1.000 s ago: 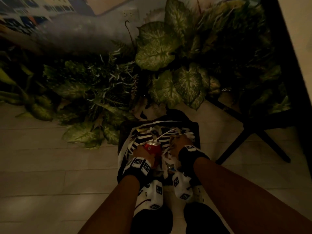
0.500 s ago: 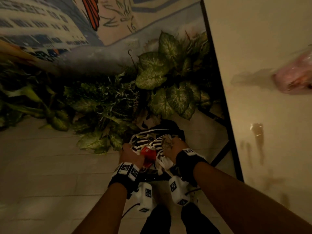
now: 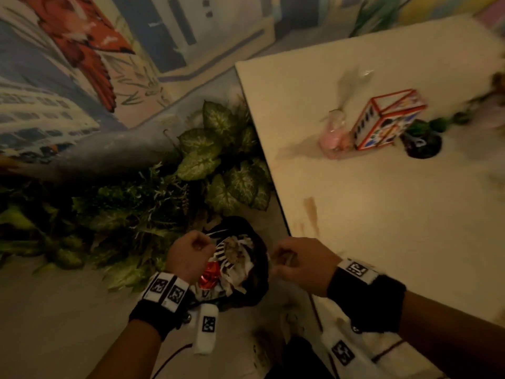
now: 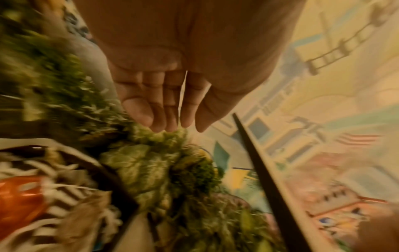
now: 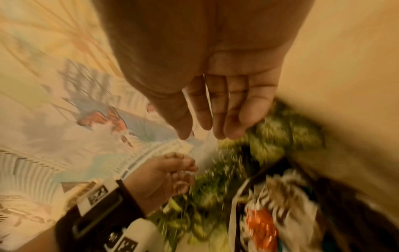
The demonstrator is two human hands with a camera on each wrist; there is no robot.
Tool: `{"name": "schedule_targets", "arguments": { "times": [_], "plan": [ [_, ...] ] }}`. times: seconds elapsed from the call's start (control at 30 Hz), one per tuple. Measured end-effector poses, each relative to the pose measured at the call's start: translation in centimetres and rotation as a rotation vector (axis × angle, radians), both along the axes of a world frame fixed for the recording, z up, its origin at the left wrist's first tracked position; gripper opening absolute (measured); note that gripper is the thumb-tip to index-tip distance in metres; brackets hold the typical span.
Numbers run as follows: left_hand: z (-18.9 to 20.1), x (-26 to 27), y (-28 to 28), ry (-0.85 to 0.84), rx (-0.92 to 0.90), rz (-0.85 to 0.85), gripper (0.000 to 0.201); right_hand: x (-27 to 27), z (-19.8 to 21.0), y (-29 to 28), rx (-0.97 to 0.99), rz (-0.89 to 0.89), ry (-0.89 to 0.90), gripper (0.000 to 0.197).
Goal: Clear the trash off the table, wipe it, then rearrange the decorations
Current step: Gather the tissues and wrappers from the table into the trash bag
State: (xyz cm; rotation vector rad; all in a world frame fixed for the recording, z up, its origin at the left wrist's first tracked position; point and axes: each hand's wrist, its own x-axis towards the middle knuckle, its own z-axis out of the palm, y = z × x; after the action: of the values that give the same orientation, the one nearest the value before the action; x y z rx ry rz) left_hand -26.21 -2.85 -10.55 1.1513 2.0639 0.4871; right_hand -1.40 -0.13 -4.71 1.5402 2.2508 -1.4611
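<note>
A black trash bin point(image 3: 259, 269) stands on the floor beside the table, filled with striped black-and-white paper and a crushed red can point(image 3: 209, 277). My left hand point(image 3: 188, 258) hovers over the bin's left rim and my right hand point(image 3: 297, 263) over its right rim. Both are empty, with fingers relaxed, as the wrist views show for the left hand point(image 4: 170, 105) and the right hand point(image 5: 215, 110). On the cream table point(image 3: 382, 228) lie a pink plastic wrapper point(image 3: 333, 138) and brown stains point(image 3: 311, 212). A red-framed box point(image 3: 385, 124) and a dark potted plant point(image 3: 420, 140) stand behind.
Leafy green plants point(image 3: 213, 165) crowd the floor between the bin and the painted wall point(image 3: 82, 64). The table's dark edge point(image 3: 276, 192) runs just right of the bin. Pale floor point(image 3: 54, 310) lies to the left.
Both hands have lifted off the trash in the bin and moved apart, leaving the red can inside. My view has swung up and right, bringing the tabletop into sight.
</note>
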Motion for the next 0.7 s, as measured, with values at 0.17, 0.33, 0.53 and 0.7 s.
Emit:
{"name": "schedule_targets", "arguments": {
  "times": [0.17, 0.33, 0.53, 0.7],
  "plan": [
    [4.3, 3.2, 1.3, -0.023, 0.125, -0.061, 0.006, 9.0, 3.7, 0.4, 0.091, -0.165, -0.022, 0.021],
    [8.2, 9.2, 3.6, -0.082, 0.215, -0.105, 0.008, 18.2, 5.8, 1.2, 0.136, -0.297, -0.035, 0.013],
    [10.7, 21.6, 7.2, -0.152, 0.252, -0.202, 0.009, 31.0, 6.5, 4.1, 0.172, -0.369, -0.035, 0.013],
    [9.7, 33.6, 10.6, -0.143, 0.189, -0.288, 0.009, 42.3, 5.6, 5.8, 0.19, -0.392, -0.075, 0.015]
  ]
}}
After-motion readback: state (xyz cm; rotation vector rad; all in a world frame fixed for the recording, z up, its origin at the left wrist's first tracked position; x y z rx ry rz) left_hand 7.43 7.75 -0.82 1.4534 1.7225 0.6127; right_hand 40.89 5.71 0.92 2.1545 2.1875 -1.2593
